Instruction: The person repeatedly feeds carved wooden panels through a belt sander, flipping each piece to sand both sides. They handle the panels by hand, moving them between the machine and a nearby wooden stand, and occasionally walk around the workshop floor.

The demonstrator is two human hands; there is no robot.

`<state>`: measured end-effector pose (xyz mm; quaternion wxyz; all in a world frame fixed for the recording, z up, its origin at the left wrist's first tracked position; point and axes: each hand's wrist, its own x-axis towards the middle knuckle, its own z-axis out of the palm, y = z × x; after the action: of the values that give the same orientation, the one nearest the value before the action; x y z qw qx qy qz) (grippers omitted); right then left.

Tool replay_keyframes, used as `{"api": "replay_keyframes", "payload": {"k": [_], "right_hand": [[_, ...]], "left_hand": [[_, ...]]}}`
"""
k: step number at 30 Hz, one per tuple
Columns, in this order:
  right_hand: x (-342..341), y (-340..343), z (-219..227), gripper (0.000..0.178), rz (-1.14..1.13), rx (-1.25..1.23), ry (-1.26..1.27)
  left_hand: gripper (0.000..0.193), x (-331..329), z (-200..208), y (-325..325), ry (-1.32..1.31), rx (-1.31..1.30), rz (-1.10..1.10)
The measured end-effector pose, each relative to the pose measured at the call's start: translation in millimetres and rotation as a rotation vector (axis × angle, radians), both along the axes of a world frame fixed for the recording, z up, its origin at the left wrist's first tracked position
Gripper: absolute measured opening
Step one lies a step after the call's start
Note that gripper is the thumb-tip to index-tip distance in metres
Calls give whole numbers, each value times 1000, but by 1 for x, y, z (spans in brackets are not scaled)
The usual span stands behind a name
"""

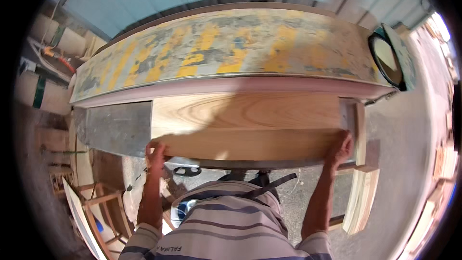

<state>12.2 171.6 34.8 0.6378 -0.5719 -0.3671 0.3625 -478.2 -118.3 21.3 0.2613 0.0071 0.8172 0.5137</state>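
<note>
Bright daylight, fisheye warp, dark rim

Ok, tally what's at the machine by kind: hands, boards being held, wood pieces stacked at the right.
Bare hands: 2, left hand and right hand
Pale wooden board with wavy grain, gripped at both ends: 1
Light wood pieces leaning at the right: at least 2; exact number unclear
Total: at least 5

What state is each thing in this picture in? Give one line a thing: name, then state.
Wooden board: flat on the machine table, gripped at both ends.
Left hand: clasping the board's left end.
Right hand: clasping the board's right end.
Machine table: bare metal left of the board.
Belt housing: paint worn and patchy.
</note>
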Motion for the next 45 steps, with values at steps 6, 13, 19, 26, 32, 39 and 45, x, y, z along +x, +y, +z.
{"api": "replay_keyframes", "payload": {"k": [6,13,19,26,32,39,45], "right_hand": [[-7,2,18,40,-154,-142,-203],[-45,-20,13,42,-87,-163,-165],[-5,3,3,42,-106,-120,-132],[-11,-7,17,41,-52,-94,-142],[-26,-10,17,37,-32,-163,-84],[2,7,16,41,-132,-146,-108],[-25,-13,1,41,-75,-194,-108]], "left_hand": [[65,7,7,2,-2,-148,5],[56,-32,16,-10,-8,-117,10],[67,-2,-2,-2,33,-34,33],[64,1,9,2,43,-122,68],[59,-17,5,-8,-26,-87,77],[57,15,13,15,-18,-132,3],[61,-30,2,-11,-21,-58,49]]}}
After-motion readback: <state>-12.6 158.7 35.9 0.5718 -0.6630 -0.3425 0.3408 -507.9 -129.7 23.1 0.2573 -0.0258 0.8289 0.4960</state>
